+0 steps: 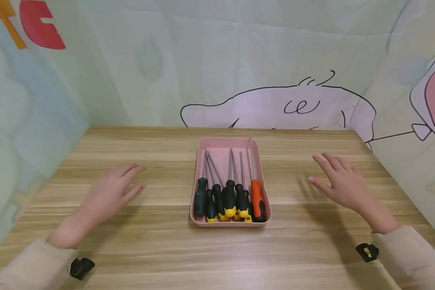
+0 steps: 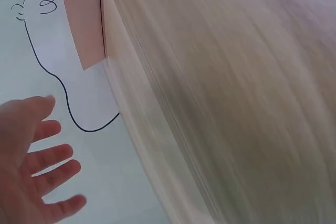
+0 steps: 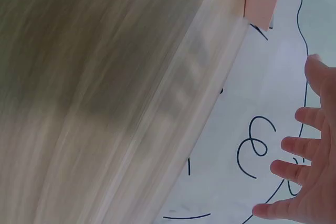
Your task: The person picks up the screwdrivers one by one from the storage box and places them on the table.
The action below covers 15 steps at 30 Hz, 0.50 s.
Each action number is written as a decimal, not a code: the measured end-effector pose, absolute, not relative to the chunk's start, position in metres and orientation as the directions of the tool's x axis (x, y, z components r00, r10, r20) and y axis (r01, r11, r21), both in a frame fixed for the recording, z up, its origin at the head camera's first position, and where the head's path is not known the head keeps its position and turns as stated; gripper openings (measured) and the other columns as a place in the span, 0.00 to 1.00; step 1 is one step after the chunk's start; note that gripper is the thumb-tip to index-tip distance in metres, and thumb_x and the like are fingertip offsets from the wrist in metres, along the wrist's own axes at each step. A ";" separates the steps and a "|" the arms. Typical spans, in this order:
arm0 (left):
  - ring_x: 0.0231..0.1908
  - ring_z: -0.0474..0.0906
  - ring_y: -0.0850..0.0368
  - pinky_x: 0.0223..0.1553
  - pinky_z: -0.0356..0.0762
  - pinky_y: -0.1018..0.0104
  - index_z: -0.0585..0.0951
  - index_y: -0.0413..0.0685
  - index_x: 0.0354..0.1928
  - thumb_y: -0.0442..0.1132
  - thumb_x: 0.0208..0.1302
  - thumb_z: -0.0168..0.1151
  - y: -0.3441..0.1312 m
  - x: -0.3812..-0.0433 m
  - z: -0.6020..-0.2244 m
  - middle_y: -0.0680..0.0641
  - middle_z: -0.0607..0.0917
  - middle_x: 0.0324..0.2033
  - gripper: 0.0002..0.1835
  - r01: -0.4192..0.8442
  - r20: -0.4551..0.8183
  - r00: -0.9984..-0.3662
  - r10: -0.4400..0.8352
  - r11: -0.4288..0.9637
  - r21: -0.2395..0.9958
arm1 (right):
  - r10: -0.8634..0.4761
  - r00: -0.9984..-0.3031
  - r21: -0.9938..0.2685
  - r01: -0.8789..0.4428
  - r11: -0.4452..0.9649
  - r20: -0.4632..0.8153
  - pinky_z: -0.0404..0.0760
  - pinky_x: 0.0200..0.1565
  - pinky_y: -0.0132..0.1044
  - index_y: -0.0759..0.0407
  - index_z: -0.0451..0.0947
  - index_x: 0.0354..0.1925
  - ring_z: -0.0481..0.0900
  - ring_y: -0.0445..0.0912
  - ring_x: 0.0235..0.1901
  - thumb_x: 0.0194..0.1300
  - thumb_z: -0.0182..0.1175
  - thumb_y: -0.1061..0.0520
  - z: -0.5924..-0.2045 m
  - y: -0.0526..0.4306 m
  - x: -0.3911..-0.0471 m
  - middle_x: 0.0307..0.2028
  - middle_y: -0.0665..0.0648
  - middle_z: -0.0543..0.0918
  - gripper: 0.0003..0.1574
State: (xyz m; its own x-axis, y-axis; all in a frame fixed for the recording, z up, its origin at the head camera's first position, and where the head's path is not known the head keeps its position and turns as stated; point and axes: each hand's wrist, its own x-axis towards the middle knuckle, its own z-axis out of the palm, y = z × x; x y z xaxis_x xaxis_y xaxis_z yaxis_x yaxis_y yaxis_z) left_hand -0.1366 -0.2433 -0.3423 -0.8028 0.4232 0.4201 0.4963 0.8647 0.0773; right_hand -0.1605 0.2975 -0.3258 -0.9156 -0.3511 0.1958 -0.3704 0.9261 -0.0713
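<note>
A pink tray (image 1: 224, 141) sits in the middle of the wooden table. Inside it lie several screwdrivers (image 1: 230, 197), most with black and yellow handles, their metal shafts pointing to the back. An orange and black screwdriver (image 1: 256, 197) lies along the tray's right side, and a dark green one (image 1: 201, 197) along its left. My left hand (image 1: 110, 191) hovers over the table left of the tray, fingers spread and holding nothing. On the other side, my right hand (image 1: 342, 183) is held above the table, its fingers also apart and with nothing in them.
The wooden table (image 1: 159, 249) reaches back to a wall sheet (image 1: 130, 72) printed with cartoon drawings. Similar printed sheets rise along the left and right edges. Small black devices (image 1: 81, 268) sit at both wrists, beside the pale sleeves (image 1: 38, 266).
</note>
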 end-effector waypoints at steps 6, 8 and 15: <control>0.43 0.77 0.39 0.41 0.75 0.45 0.78 0.36 0.49 0.35 0.58 0.64 -0.227 -0.143 -0.340 0.36 0.81 0.44 0.17 0.497 0.410 -0.832 0.373 0.830 0.253 | -0.378 -0.889 -0.134 -0.420 0.897 0.256 0.64 0.50 0.67 0.65 0.63 0.63 0.63 0.68 0.56 0.66 0.56 0.46 -0.324 0.285 -0.168 0.58 0.71 0.67 0.36; 0.44 0.77 0.39 0.41 0.75 0.45 0.78 0.36 0.50 0.35 0.60 0.63 -0.220 -0.145 -0.339 0.36 0.80 0.45 0.16 0.466 0.378 -0.861 0.340 0.825 0.319 | -0.393 -0.876 -0.159 -0.446 0.881 0.279 0.66 0.50 0.65 0.66 0.65 0.62 0.65 0.68 0.55 0.65 0.57 0.48 -0.325 0.280 -0.171 0.56 0.72 0.70 0.34; 0.42 0.78 0.41 0.40 0.77 0.48 0.77 0.33 0.51 0.34 0.63 0.59 -0.200 -0.154 -0.343 0.34 0.80 0.47 0.16 0.382 0.276 -0.922 0.273 0.759 0.526 | -0.396 -0.867 -0.231 -0.469 0.852 0.301 0.69 0.49 0.61 0.67 0.69 0.59 0.71 0.65 0.52 0.65 0.58 0.52 -0.325 0.264 -0.179 0.52 0.72 0.74 0.29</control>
State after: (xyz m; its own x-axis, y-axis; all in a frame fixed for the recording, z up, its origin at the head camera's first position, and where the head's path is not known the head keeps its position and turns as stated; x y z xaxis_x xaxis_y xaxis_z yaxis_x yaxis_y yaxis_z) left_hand -0.1544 -0.2001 -0.3432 -0.9217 0.2730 0.2756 0.3823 0.7594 0.5264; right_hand -0.1788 0.2639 -0.3254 -0.8675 -0.3958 0.3014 -0.4692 0.8523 -0.2310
